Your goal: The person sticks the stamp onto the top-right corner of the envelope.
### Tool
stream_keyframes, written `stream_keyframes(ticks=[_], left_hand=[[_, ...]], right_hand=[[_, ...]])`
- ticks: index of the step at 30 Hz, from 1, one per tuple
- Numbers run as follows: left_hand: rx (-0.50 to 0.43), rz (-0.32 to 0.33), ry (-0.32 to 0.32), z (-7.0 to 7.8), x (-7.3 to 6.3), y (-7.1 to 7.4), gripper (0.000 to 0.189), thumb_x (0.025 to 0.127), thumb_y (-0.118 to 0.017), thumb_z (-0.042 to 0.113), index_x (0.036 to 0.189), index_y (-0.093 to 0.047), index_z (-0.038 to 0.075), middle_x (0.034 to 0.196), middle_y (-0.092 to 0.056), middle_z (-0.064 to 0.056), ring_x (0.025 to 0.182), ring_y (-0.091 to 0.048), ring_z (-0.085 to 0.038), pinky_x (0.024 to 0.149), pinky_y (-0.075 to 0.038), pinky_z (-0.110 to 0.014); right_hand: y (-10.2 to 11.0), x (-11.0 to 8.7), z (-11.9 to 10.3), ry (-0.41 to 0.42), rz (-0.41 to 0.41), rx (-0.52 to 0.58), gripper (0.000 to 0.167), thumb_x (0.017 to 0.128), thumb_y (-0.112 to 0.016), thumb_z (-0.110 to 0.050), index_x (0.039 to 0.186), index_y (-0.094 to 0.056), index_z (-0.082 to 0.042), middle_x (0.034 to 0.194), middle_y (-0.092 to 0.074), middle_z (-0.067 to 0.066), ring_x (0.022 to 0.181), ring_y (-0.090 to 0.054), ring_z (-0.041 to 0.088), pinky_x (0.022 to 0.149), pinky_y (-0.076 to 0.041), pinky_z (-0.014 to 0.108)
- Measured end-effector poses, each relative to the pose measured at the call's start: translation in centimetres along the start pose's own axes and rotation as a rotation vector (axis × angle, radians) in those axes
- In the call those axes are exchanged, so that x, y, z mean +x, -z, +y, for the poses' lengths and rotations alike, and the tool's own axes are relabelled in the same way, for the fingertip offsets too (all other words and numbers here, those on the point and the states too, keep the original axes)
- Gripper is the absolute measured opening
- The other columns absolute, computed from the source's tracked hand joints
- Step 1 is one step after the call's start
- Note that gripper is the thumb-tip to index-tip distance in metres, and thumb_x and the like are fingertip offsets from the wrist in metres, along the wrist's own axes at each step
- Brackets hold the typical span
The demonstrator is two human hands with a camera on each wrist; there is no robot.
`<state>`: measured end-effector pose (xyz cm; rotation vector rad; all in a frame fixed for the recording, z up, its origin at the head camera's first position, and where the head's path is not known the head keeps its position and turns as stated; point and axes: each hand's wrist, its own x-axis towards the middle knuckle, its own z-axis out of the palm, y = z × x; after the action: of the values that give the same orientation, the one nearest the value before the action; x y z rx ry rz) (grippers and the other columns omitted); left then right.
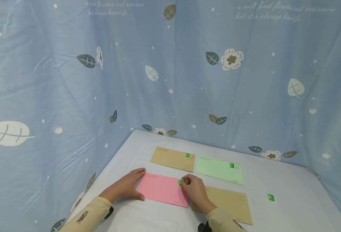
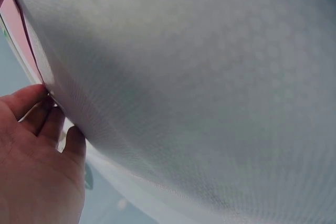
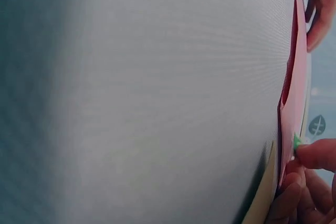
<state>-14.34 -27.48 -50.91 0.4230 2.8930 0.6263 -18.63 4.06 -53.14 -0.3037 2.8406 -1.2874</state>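
Observation:
A pink envelope [image 1: 161,190] lies flat on the white cloth. My left hand [image 1: 128,185] rests at its left end, thumb and fingers spread around that edge; the left wrist view shows the fingers [image 2: 52,121] against the table surface. At the envelope's upper right corner, my right hand [image 1: 195,190] pinches a small green stamp [image 1: 180,182] between thumb and fingers. That stamp [image 3: 297,141] stands partly raised in the right wrist view. The right hand also covers part of a brown envelope [image 1: 225,203], whose stamp corner bears only a printed mark.
Behind lie another brown envelope [image 1: 170,159] and a light green envelope [image 1: 217,170], each with a green stamp near its upper right corner. A loose green stamp [image 1: 271,197] lies on the table [image 1: 298,187] to the right. Blue patterned curtains [image 1: 188,80] enclose the back and left.

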Motion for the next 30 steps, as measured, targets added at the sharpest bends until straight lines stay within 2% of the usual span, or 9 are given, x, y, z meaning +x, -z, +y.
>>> stream_keyframes(ticks=[7,20,30], left_hand=[[-0.003,-0.005,0.001,0.07,0.08,0.13,0.116,0.064,-0.093,0.055,0.151,-0.043,-0.004,0.160,-0.038,-0.015,0.146,-0.035,-0.037,0.116,-0.036,-0.056],[-0.010,-0.007,0.001,0.08,0.12,0.03,0.118,0.063,-0.093,0.056,0.151,-0.042,-0.004,0.160,-0.037,-0.015,0.147,-0.035,-0.038,0.116,-0.036,-0.056],[-0.011,-0.003,0.010,0.09,0.01,-0.02,0.117,0.063,-0.093,0.055,0.151,-0.043,-0.004,0.160,-0.037,-0.016,0.147,-0.034,-0.039,0.116,-0.036,-0.056]], right_hand=[[0.08,-0.12,-0.24,0.009,0.009,-0.039,0.010,0.084,-0.074,-0.006,0.093,-0.073,-0.008,0.073,-0.057,-0.005,0.067,-0.050,0.011,0.053,-0.041,0.020],[0.04,-0.25,-0.33,0.009,0.026,-0.039,0.015,0.083,-0.076,-0.006,0.098,-0.073,-0.008,0.074,-0.056,-0.006,0.068,-0.050,0.010,0.054,-0.041,0.020],[0.58,-0.50,-0.43,0.061,0.029,-0.037,0.017,0.084,-0.075,-0.006,0.101,-0.073,-0.007,0.076,-0.058,-0.005,0.069,-0.051,0.011,0.056,-0.043,0.021]])
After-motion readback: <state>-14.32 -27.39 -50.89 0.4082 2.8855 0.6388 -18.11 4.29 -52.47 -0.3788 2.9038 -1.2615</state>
